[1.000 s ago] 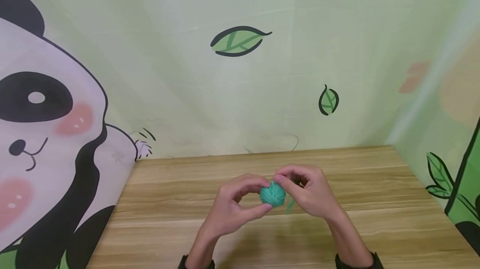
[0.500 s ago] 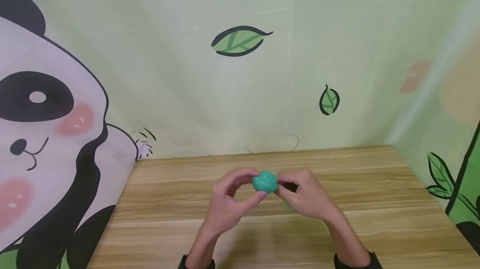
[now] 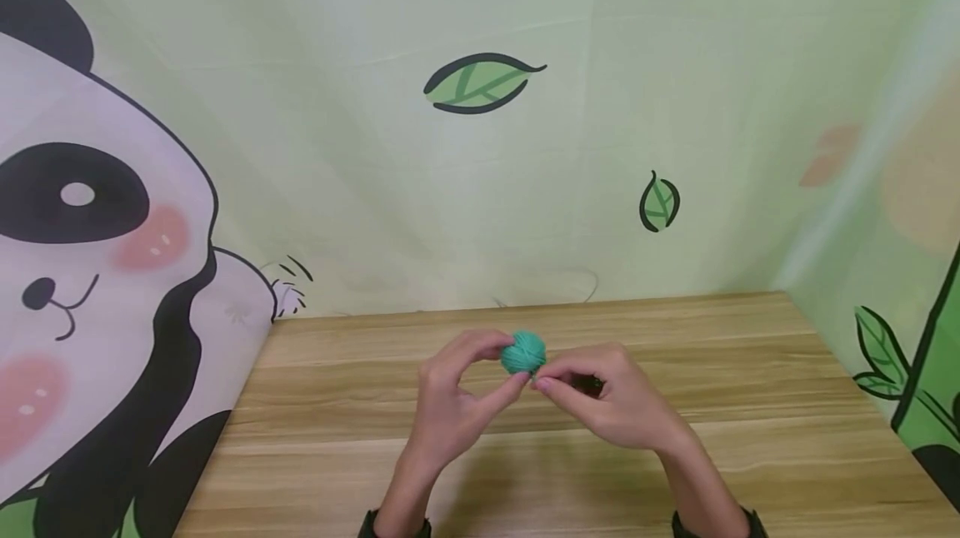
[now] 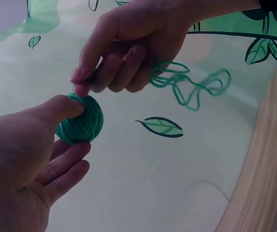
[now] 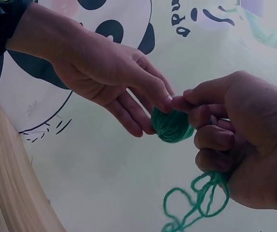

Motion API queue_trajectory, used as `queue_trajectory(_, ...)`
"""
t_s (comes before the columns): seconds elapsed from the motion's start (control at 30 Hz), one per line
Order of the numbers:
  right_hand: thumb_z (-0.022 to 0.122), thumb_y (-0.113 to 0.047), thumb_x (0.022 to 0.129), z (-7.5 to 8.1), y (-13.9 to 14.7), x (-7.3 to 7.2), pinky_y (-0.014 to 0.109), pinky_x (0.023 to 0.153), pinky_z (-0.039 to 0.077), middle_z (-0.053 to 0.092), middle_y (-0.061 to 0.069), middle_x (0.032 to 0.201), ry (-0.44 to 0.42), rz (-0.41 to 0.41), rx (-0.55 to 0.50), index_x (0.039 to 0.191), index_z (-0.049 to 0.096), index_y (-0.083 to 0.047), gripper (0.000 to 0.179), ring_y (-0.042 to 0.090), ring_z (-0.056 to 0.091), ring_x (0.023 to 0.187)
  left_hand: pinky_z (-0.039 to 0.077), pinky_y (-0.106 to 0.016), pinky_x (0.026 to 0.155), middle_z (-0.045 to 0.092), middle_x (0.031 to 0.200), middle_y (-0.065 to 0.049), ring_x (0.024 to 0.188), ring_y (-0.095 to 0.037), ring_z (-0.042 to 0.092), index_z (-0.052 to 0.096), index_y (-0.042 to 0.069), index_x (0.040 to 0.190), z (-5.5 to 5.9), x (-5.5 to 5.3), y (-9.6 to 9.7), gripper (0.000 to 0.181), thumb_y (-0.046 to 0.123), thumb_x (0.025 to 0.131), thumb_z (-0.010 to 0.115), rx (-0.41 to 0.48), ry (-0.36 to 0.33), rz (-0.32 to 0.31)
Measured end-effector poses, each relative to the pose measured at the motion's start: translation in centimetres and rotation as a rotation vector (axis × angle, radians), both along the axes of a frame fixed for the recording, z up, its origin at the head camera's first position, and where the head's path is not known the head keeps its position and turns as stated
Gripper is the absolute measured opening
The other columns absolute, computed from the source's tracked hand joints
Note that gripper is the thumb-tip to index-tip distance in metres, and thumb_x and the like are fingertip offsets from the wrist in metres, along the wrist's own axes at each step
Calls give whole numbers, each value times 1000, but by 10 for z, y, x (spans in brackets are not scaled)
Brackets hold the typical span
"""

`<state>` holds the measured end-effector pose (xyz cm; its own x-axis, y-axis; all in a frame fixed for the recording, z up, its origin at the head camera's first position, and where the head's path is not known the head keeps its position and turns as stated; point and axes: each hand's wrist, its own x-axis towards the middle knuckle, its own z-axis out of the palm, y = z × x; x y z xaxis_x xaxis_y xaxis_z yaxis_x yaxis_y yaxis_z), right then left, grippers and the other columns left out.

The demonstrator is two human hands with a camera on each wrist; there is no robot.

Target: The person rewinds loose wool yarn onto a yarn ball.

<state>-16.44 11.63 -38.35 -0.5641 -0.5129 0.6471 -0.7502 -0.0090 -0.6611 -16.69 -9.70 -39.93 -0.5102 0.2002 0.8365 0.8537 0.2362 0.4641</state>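
Note:
A small teal ball of yarn is held up over the table between thumb and fingers of my left hand. Close against the ball's near right side, my right hand pinches the yarn strand with thumb and forefinger. Its other fingers are curled in toward the palm. In the right wrist view, a loose tangle of yarn hangs below those curled fingers; the left wrist view shows the same yarn loops trailing from the hand. The head view hides this slack behind the right hand.
A wood-grain table lies under both hands. Behind it hangs a pale green backdrop with printed leaves, and a large printed panda covers the left side.
The ball has shifted left and slightly away from me with the left hand. My right hand has gone from the ball's top, round its right side, to its near lower edge.

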Motion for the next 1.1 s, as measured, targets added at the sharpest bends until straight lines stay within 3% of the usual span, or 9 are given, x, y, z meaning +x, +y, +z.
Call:
queue_trajectory(0.17, 67, 21, 85, -15, 6, -7, 19, 36, 31, 57, 0, 63, 2, 10, -80, 96, 77, -2, 28, 6, 38, 50, 66, -35, 76, 76, 102, -14, 91, -18, 71, 71, -5, 108, -2, 1, -1, 37, -6, 74, 86, -49, -47, -78)
queue_trajectory(0.3, 66, 24, 84, -20, 9, -10, 20, 33, 32, 63, 4, 67, -13, -1, -142, 95, 76, 2, 27, 7, 39, 48, 65, -34, 79, 76, 104, -12, 93, -16, 71, 73, -2, 109, -9, 0, -2, 34, -2, 78, 86, -66, -103, -189)
queue_trajectory(0.47, 65, 25, 84, -12, 7, -9, 21, 34, 35, 69, 8, 73, -4, -17, -167, 94, 76, 2, 28, 7, 43, 50, 65, -36, 79, 75, 106, -13, 96, -18, 71, 72, -2, 110, -16, -2, -2, 34, -2, 79, 85, -50, -157, -335)
queue_trajectory(0.7, 64, 27, 84, -3, 3, -7, 20, 41, 46, 70, 10, 75, -5, -20, -191, 90, 73, 5, 24, 11, 51, 54, 64, -40, 83, 73, 109, -21, 100, -24, 70, 68, -9, 112, -5, 6, -4, 38, -14, 77, 81, 1, -218, -469)
queue_trajectory(0.9, 65, 25, 85, -22, 4, -20, 20, 44, 49, 73, 8, 78, 2, -64, -162, 92, 76, 1, 27, 11, 55, 56, 64, -46, 86, 70, 110, -28, 103, -28, 69, 65, -13, 113, -3, 8, -5, 40, -20, 76, 78, 44, -254, -531)
queue_trajectory(1.1, 68, 12, 93, -33, 6, -27, 19, 44, 50, 75, 1, 82, -13, -164, -56, 96, 79, -9, 25, 9, 56, 57, 64, -46, 85, 69, 109, -29, 99, -29, 71, 64, -15, 114, -15, 1, -7, 44, -22, 74, 78, 113, -231, -500)
